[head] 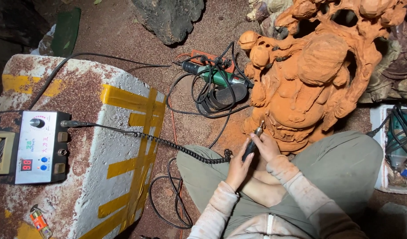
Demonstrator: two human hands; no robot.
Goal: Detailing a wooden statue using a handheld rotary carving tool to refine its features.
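A large orange-brown wood carving (309,71) stands on the ground in front of me, its base near my knees. Both hands hold a slim black rotary handpiece (252,144). My left hand (238,168) wraps its body from below. My right hand (266,147) steadies it near the tip, which touches the carving's lower left edge. A coiled black cable (177,147) runs from the handpiece to a control box (33,146) with a knob and red display.
The control box sits on a white block (110,146) with yellow tape, dusted with wood chips. A green power tool (214,76) and tangled cords lie by an orange power strip. Another tool in a white tray (396,141) is at right. A lighter (39,221) lies lower left.
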